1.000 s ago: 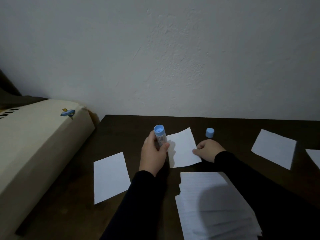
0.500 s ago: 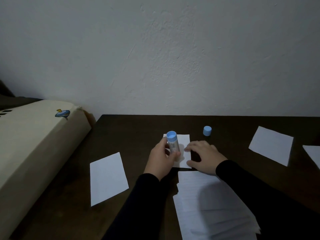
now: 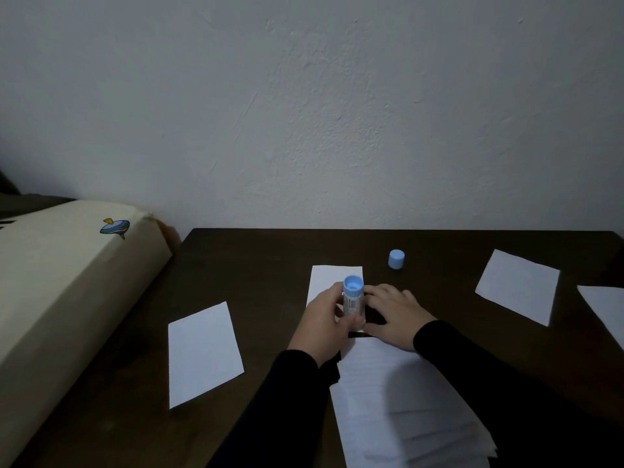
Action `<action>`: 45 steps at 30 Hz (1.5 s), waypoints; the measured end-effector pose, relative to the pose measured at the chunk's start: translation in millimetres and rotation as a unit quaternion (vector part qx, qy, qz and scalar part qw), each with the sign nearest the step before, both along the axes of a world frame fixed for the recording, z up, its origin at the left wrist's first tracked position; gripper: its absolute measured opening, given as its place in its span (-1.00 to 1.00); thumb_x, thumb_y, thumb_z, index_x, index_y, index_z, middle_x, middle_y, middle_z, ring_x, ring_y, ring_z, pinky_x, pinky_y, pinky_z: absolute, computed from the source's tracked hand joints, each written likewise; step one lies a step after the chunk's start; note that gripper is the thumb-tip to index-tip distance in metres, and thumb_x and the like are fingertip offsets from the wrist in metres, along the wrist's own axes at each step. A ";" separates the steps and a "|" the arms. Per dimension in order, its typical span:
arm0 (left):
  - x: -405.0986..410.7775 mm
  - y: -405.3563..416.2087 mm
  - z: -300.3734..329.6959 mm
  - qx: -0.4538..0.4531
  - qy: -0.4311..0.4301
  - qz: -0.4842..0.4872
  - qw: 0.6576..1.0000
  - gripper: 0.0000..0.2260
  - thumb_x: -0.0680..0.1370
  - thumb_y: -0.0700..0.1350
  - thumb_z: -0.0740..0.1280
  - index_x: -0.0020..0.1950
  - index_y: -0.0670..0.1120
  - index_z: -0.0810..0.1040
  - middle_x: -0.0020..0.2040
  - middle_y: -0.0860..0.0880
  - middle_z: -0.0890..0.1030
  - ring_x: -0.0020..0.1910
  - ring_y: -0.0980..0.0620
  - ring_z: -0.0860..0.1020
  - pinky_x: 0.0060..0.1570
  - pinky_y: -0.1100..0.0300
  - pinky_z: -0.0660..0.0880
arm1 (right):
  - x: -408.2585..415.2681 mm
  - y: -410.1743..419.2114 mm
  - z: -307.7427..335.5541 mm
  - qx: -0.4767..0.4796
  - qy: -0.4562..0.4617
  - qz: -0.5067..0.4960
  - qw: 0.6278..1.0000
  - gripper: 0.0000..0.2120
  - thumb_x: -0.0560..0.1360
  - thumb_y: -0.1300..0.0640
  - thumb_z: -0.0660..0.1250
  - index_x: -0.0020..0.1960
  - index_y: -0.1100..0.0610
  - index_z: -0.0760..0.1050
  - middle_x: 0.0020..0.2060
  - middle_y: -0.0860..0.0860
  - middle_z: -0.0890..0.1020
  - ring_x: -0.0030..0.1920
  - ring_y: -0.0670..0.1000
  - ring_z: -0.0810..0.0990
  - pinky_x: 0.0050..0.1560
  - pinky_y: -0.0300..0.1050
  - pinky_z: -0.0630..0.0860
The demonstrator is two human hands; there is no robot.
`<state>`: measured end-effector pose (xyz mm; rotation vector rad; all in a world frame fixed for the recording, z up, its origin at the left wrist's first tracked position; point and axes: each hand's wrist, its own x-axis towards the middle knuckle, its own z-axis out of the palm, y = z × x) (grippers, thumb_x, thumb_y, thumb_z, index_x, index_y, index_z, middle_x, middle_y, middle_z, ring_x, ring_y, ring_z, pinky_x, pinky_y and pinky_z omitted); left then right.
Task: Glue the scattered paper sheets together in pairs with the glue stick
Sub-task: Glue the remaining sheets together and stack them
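On the dark table (image 3: 256,261), near its middle, a small paper sheet (image 3: 332,278) is pinned flat by the right hand (image 3: 393,315), fingers spread. The glue stick (image 3: 353,298) is gripped upright by the left hand (image 3: 326,327), base end up, on the sheet. Its blue cap (image 3: 396,259) stands apart, farther back. Loose sheets are seen at left (image 3: 202,352) and right (image 3: 518,285); a lined paper stack (image 3: 388,407) lies nearest.

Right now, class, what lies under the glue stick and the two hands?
A white paper sheet lies on the dark table, under the glue stick, left hand and right hand. Whether glue touches paper is hidden.
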<state>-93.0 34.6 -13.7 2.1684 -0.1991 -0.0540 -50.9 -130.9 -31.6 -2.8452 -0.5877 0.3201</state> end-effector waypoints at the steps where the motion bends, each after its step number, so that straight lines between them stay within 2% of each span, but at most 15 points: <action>1: 0.0 -0.3 0.1 0.003 -0.003 -0.002 1.000 -0.73 0.52 -0.15 0.37 0.13 0.14 0.45 0.01 0.12 0.56 -0.10 0.21 0.51 -0.19 0.41 0.38 | 0.0 0.3 0.2 0.000 0.000 0.000 1.000 -0.49 0.55 -0.14 0.20 0.47 -0.08 0.25 0.51 -0.11 0.16 0.49 -0.04 0.08 0.44 0.08 0.09; 5: 0.4 -3.5 1.4 0.016 -0.022 -0.016 0.999 -0.78 0.51 -0.20 0.33 0.08 0.07 0.45 0.00 0.08 0.53 -0.13 0.20 0.49 -0.18 0.37 0.38 | -0.1 1.8 2.9 0.000 -0.002 -0.003 1.000 -0.51 0.55 -0.11 0.22 0.45 -0.07 0.29 0.49 -0.12 0.19 0.46 -0.04 0.11 0.41 0.08 0.15; 8: 0.8 -6.7 1.1 0.032 -0.029 -0.014 0.999 -0.77 0.49 -0.22 0.28 0.07 0.05 0.41 0.00 0.06 0.49 -0.07 0.14 0.50 -0.07 0.17 0.50 | -0.6 3.2 2.5 0.002 -0.007 -0.006 1.000 -0.51 0.53 -0.09 0.24 0.45 -0.09 0.29 0.48 -0.12 0.21 0.45 -0.04 0.14 0.37 0.07 0.19; 10: 2.0 -6.2 1.3 0.051 -0.029 -0.010 0.998 -0.79 0.50 -0.20 0.26 0.06 0.06 0.38 0.00 0.04 0.45 -0.06 0.09 0.49 -0.03 0.09 0.50 | -1.1 4.0 3.1 0.002 -0.004 -0.010 1.000 -0.52 0.53 -0.06 0.25 0.44 -0.08 0.31 0.48 -0.13 0.22 0.45 -0.05 0.15 0.38 0.07 0.20; 14: 5.1 5.1 5.0 0.077 -0.022 0.008 0.997 -0.80 0.54 -0.21 0.27 0.10 0.02 0.38 0.03 0.01 0.44 -0.06 0.10 0.48 -0.04 0.16 0.47 | 1.5 6.3 8.0 -0.004 0.010 -0.014 1.000 -0.56 0.52 -0.03 0.28 0.39 -0.11 0.34 0.47 -0.15 0.21 0.47 -0.06 0.13 0.41 0.06 0.18; 18: 8.7 20.2 6.9 0.086 0.009 0.037 0.996 -0.73 0.55 -0.15 0.31 0.21 0.06 0.38 0.12 0.05 0.45 -0.03 0.18 0.45 0.00 0.26 0.40 | 5.4 8.6 10.9 -0.022 0.028 -0.015 0.999 -0.51 0.50 -0.04 0.32 0.41 -0.12 0.33 0.46 -0.14 0.23 0.45 -0.05 0.16 0.41 0.06 0.20; 23: 10.0 33.4 9.4 0.067 0.051 0.066 0.994 -0.62 0.55 -0.16 0.33 0.33 0.06 0.36 0.22 0.04 0.45 0.18 0.09 0.46 0.20 0.16 0.39 | 13.0 11.9 12.0 -0.036 0.036 -0.018 0.999 -0.48 0.46 -0.04 0.37 0.39 -0.10 0.35 0.39 -0.14 0.29 0.37 -0.05 0.25 0.34 -0.01 0.28; 28: 9.2 39.9 9.4 0.066 0.051 0.073 0.994 -0.65 0.55 -0.17 0.33 0.29 0.08 0.37 0.23 0.03 0.45 0.15 0.12 0.44 0.22 0.13 0.39 | 23.0 15.6 18.0 -0.045 0.021 -0.011 0.999 -0.57 0.45 -0.05 0.38 0.29 -0.12 0.41 0.32 -0.12 0.37 0.30 -0.07 0.31 0.32 -0.04 0.31; 30: 9.9 41.2 9.7 0.065 0.055 0.081 0.993 -0.66 0.56 -0.17 0.32 0.29 0.08 0.37 0.24 0.02 0.45 0.21 0.08 0.45 0.25 0.11 0.40 | 26.0 17.7 16.5 -0.056 0.014 -0.008 0.998 -0.50 0.46 -0.03 0.37 0.37 -0.14 0.34 0.40 -0.11 0.32 0.40 -0.04 0.24 0.38 0.06 0.25; 32: 10.1 42.3 10.8 0.051 0.054 0.097 0.992 -0.65 0.56 -0.17 0.33 0.29 0.07 0.37 0.25 0.03 0.45 0.24 0.06 0.45 0.26 0.09 0.40 | 28.2 18.4 12.9 -0.089 0.031 -0.011 0.995 -0.37 0.50 -0.04 0.32 0.50 -0.16 0.15 0.53 -0.09 0.13 0.52 0.02 0.06 0.44 0.21 0.10; 34: 10.0 44.3 13.4 -0.003 0.043 0.139 0.989 -0.64 0.55 -0.17 0.34 0.29 0.07 0.36 0.25 0.03 0.45 0.27 0.05 0.45 0.28 0.06 0.41 | 28.2 17.0 8.7 -0.126 0.051 -0.011 0.991 -0.34 0.55 -0.08 0.22 0.55 -0.17 -0.01 0.56 -0.11 -0.02 0.55 0.07 -0.08 0.46 0.27 -0.02; 36: 9.1 47.4 18.3 -0.076 0.028 0.197 0.977 -0.62 0.55 -0.17 0.34 0.30 0.07 0.34 0.28 0.02 0.45 0.30 0.03 0.44 0.29 0.03 0.41 | 25.1 15.6 4.7 -0.142 0.044 -0.006 0.989 -0.37 0.57 -0.11 0.15 0.56 -0.17 -0.06 0.57 -0.10 -0.05 0.55 0.08 -0.09 0.46 0.28 -0.04; 41: 6.6 49.7 26.2 -0.123 0.010 0.264 0.957 -0.52 0.56 -0.15 0.33 0.42 0.03 0.25 0.36 -0.01 0.41 0.34 -0.01 0.40 0.27 0.03 0.39 | 18.2 19.6 2.9 -0.163 0.021 -0.010 0.986 -0.38 0.58 -0.16 0.11 0.56 -0.14 -0.05 0.57 -0.06 0.00 0.55 0.09 -0.02 0.46 0.27 -0.01; 43: 5.6 47.8 24.8 -0.121 0.013 0.254 0.959 -0.53 0.55 -0.16 0.34 0.41 0.03 0.27 0.35 -0.02 0.41 0.34 -0.01 0.41 0.27 0.03 0.39 | 20.2 22.0 6.3 -0.147 0.012 -0.021 0.989 -0.40 0.56 -0.22 0.12 0.55 -0.12 0.06 0.55 -0.04 0.11 0.53 0.06 0.07 0.45 0.25 0.04; 45: 5.8 45.7 22.4 -0.117 0.017 0.244 0.962 -0.54 0.55 -0.16 0.35 0.39 0.05 0.28 0.34 0.00 0.42 0.33 0.01 0.41 0.27 0.04 0.40 | 27.0 25.1 10.0 -0.100 -0.015 -0.046 0.994 -0.46 0.56 -0.25 0.11 0.49 -0.08 0.22 0.45 -0.02 0.31 0.44 0.03 0.23 0.41 0.16 0.18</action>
